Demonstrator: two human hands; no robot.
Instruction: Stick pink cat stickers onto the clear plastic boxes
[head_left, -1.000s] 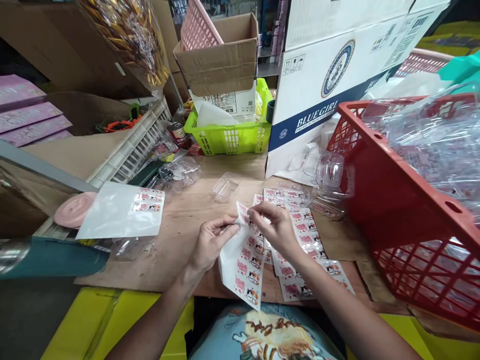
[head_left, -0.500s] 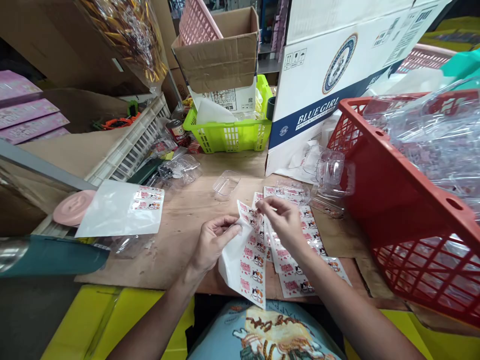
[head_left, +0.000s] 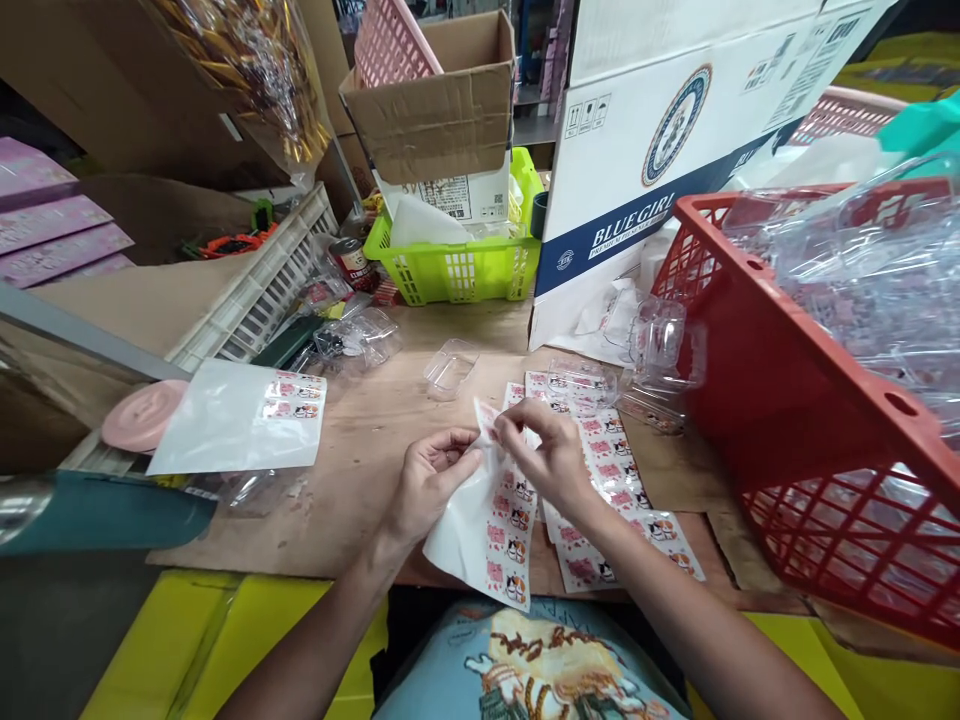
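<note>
Between my hands is a white sticker sheet [head_left: 480, 530] printed with pink patches and cartoon cats along its right side. My left hand [head_left: 435, 475] pinches its upper left edge between thumb and fingers. Bent over the sheet's top, my right hand [head_left: 546, 450] has its thumb and fingertips pressed together at the stickers; whether a sticker is between them is hidden. More sticker sheets [head_left: 611, 455] lie on the table under and beside my right hand. A clear plastic box [head_left: 450, 368] sits just beyond my hands, and another clear box [head_left: 581, 382] rests on the sheets.
A red basket [head_left: 810, 400] heaped with clear boxes stands at the right. Behind are a lime green basket [head_left: 457, 270] and a tall white carton [head_left: 630, 200]. A partly used sticker sheet [head_left: 232, 415] and a teal bottle [head_left: 112, 512] lie at the left.
My right hand has moved left and slightly down, onto the top of the held sheet. The sheet's lower left part has swung outward a little. My left hand keeps its hold.
</note>
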